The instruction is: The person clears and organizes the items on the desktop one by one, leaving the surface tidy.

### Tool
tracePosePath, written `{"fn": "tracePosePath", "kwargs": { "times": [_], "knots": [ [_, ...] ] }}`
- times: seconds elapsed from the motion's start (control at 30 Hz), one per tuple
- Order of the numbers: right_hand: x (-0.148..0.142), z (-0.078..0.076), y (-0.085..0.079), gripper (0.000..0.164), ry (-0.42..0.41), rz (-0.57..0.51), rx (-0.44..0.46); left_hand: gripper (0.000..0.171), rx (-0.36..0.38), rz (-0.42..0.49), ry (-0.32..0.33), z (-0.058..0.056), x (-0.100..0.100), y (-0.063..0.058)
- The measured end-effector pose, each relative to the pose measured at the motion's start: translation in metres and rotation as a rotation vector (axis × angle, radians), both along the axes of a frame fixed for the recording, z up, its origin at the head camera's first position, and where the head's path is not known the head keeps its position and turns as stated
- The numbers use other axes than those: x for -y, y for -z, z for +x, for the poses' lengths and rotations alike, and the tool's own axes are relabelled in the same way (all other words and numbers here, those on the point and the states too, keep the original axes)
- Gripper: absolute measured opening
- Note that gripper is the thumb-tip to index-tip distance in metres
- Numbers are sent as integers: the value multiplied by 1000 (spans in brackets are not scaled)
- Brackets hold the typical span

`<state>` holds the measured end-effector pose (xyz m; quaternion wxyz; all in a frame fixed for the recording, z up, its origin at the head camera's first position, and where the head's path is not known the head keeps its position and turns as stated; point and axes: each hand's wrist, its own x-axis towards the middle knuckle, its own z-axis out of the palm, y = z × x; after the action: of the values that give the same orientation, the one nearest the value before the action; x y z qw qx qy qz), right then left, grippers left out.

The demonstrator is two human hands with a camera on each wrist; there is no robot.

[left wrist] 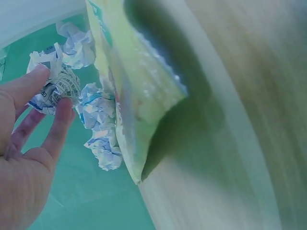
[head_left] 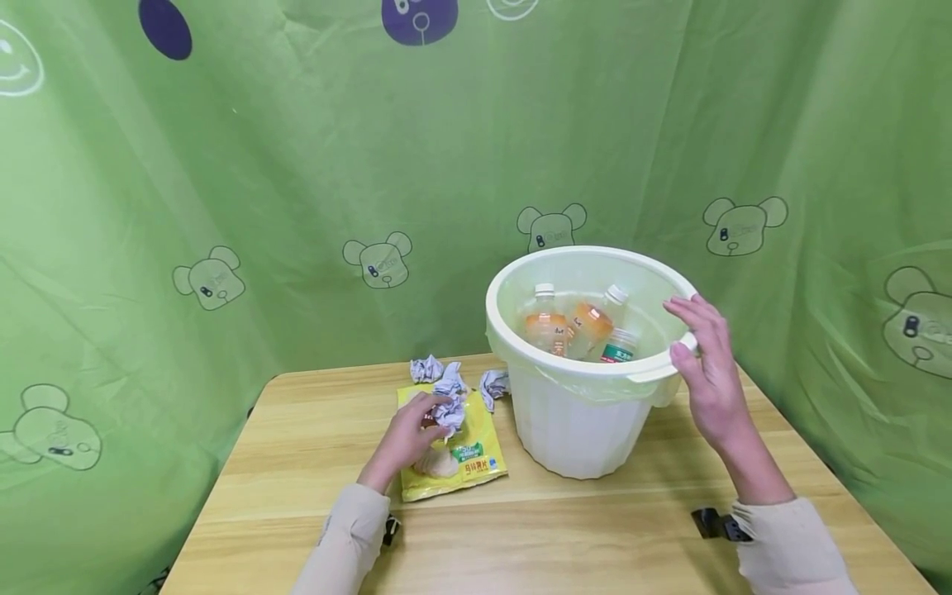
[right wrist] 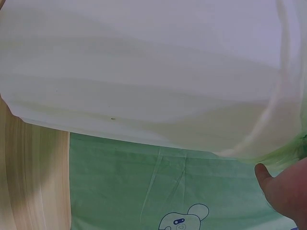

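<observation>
My left hand (head_left: 407,434) pinches a crumpled paper ball (left wrist: 60,86) between thumb and fingers, over a yellow snack bag (head_left: 482,430). Print shows on this ball in the left wrist view. More crumpled paper (left wrist: 98,112) lies on and beside the bag. My right hand (head_left: 710,368) rests at the right rim of a white bin (head_left: 587,430), its fingers lying fairly straight over the edge. In the right wrist view the thumb (right wrist: 264,175) is near the rim. Inside the bin are several clear plastic bottles (head_left: 546,326), some with orange labels.
A thin, pale green liner (head_left: 617,387) folds over the bin's rim. Bin and bag stand on a wooden table (head_left: 297,463). Behind and at both sides hangs a green curtain (head_left: 297,165) with bear prints. One paper ball (head_left: 494,387) lies close against the bin.
</observation>
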<state>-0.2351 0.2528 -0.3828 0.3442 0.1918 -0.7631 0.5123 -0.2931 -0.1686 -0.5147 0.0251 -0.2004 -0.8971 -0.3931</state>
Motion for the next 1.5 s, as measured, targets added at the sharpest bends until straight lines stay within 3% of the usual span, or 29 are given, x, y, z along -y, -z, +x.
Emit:
{"fn": "tracePosePath", "kwargs": {
  "times": [0.3,0.8,1.07,1.5],
  "knots": [
    [0,0,1,50,3,0,-2,50,-40,-11,-3,1,-2,-7],
    [0,0,1,50,0,-2,-8,51,-77,89,-42,5,-2,-24],
    [-1,-1,2,49,-3,-4,-16,48,-92,155,-58,6,-1,-41],
    [-1,-2,3,49,-8,-6,-23,49,-186,193,-74,7,-3,-69]
  ]
}}
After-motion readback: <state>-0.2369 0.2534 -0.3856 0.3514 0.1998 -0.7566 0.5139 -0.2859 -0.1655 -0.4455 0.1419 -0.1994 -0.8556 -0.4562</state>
